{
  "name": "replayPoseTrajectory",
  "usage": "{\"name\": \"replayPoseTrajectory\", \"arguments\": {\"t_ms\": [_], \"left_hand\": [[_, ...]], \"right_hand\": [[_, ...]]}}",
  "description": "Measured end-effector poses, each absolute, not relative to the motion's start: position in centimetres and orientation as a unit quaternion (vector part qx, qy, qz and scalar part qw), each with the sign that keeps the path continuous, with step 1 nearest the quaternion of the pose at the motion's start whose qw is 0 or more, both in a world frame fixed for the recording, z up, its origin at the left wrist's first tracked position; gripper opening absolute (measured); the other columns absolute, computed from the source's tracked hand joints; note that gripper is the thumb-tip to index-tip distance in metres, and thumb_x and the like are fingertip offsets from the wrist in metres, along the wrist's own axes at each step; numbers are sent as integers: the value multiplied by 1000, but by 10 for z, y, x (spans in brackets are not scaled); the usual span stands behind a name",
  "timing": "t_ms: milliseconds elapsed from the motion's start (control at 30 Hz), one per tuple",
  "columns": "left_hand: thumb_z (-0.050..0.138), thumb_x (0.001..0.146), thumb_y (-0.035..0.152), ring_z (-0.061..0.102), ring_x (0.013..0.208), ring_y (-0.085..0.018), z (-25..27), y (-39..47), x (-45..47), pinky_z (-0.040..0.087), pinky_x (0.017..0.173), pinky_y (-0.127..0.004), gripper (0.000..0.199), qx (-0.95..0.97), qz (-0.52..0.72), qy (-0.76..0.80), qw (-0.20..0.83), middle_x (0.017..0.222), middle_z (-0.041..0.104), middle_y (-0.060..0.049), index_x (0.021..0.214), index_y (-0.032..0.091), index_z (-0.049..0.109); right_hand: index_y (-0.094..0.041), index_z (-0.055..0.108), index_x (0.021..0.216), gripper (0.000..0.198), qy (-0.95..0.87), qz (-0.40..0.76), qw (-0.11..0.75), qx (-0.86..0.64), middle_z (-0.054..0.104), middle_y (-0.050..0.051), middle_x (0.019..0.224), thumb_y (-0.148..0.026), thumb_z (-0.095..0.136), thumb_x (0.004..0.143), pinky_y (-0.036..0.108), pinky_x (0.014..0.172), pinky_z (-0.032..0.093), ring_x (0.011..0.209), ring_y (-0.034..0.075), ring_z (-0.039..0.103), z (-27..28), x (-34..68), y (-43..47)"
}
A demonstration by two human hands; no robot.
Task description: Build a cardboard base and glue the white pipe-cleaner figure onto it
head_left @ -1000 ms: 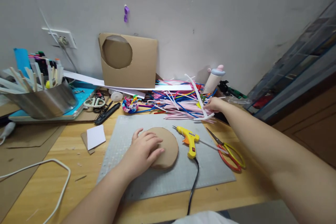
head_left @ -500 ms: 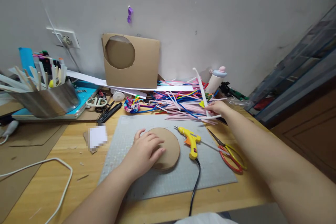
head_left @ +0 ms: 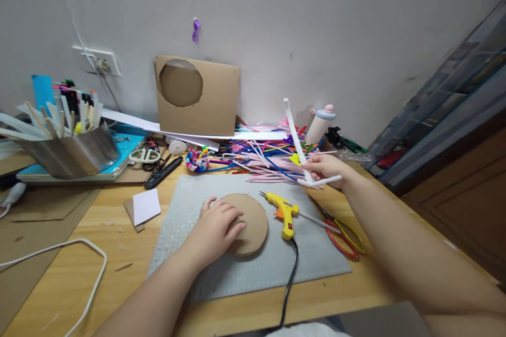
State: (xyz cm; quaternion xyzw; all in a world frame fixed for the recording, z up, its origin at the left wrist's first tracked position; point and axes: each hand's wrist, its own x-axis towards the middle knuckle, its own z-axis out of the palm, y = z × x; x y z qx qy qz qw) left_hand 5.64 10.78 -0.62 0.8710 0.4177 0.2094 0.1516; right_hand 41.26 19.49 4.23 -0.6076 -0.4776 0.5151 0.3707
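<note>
My left hand [head_left: 219, 224] lies with its fingers stretched out over the left part of a round cardboard disc [head_left: 255, 226], which rests on a grey cutting mat [head_left: 229, 284]. At the far right of the mat, my right hand [head_left: 322, 166] is closed around a white pipe cleaner [head_left: 294, 129], bent near its lower end so that one part points up and a short part points right. Below that hand is a heap of pink and blue pipe cleaners [head_left: 269, 160]. Between my hands a yellow hot glue gun [head_left: 285, 210] lies on its side, its nozzle toward the upper left.
Red-and-yellow-handled scissors [head_left: 342, 234] lie at the mat's right edge. A cardboard sheet with a round hole [head_left: 217, 100] leans on the wall. A metal holder of sticks [head_left: 75, 150], white scissors [head_left: 144, 156], a black cutter [head_left: 164, 172] and a white bottle [head_left: 319, 125] stand or lie around.
My right hand has drawn slightly closer, with the white pipe cleaner still in its fingers and more of its bend showing. My left hand stays on the disc. The view has shifted a little.
</note>
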Motion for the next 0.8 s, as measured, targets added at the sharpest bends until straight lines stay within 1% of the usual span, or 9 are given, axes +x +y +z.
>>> {"name": "replayPoseTrajectory", "arguments": {"t_ms": [100, 167, 267, 367, 500, 667, 733, 800], "left_hand": [[56, 87, 32, 58, 105, -20, -7, 108, 57, 18, 105, -47, 16, 862, 221, 430, 151, 103, 69, 1, 100, 27, 64], [55, 88, 32, 58, 104, -21, -8, 109, 56, 20, 103, -48, 15, 847, 236, 453, 149, 102, 70, 0, 98, 27, 65], [51, 88, 29, 59, 102, -22, -11, 114, 53, 25, 100, -48, 17, 812, 264, 500, 144, 102, 70, -2, 97, 25, 65], [47, 87, 26, 60, 102, -24, -13, 120, 50, 29, 96, -48, 20, 778, 288, 539, 143, 104, 70, -4, 98, 23, 65], [46, 87, 25, 59, 104, -25, -14, 122, 49, 31, 96, -47, 23, 758, 309, 553, 157, 105, 71, -4, 99, 23, 65], [50, 84, 25, 61, 96, -24, -8, 115, 52, 31, 97, -48, 18, 747, 345, 538, 184, 98, 72, -2, 92, 24, 66], [51, 83, 26, 61, 87, -22, -3, 112, 53, 35, 93, -45, 18, 731, 377, 535, 192, 94, 71, -2, 95, 24, 65], [50, 85, 29, 60, 83, -21, 3, 108, 52, 41, 86, -40, 18, 704, 425, 534, 196, 90, 68, -2, 98, 23, 61]], "right_hand": [[-14, 61, 68, 37, -485, 529, 393, -576, 54, -4, 43, -35, 86, 52, 15, 31, 33, 33, 5, 44, 41, 389, 184], [-15, 60, 69, 39, -490, 528, 417, -554, 56, -4, 49, -36, 87, 50, 15, 35, 39, 38, 6, 49, 37, 363, 174], [-16, 61, 72, 38, -503, 529, 443, -521, 63, -1, 60, -42, 83, 54, 20, 43, 47, 47, 9, 58, 25, 316, 156], [-16, 61, 74, 38, -513, 530, 456, -497, 64, 0, 62, -44, 81, 56, 23, 47, 50, 49, 11, 59, 8, 274, 142], [-17, 59, 72, 34, -512, 518, 472, -497, 62, -2, 54, -41, 79, 58, 26, 51, 51, 48, 12, 58, -14, 246, 138], [-18, 63, 73, 29, -509, 503, 483, -505, 64, -2, 58, -38, 77, 59, 28, 54, 51, 52, 14, 58, -33, 240, 141], [-19, 64, 74, 27, -507, 500, 486, -507, 65, -1, 60, -38, 77, 60, 29, 55, 51, 55, 15, 60, -35, 239, 140], [-19, 63, 73, 26, -505, 498, 485, -512, 64, -1, 59, -38, 76, 61, 29, 54, 51, 54, 16, 60, -34, 236, 139]]}}
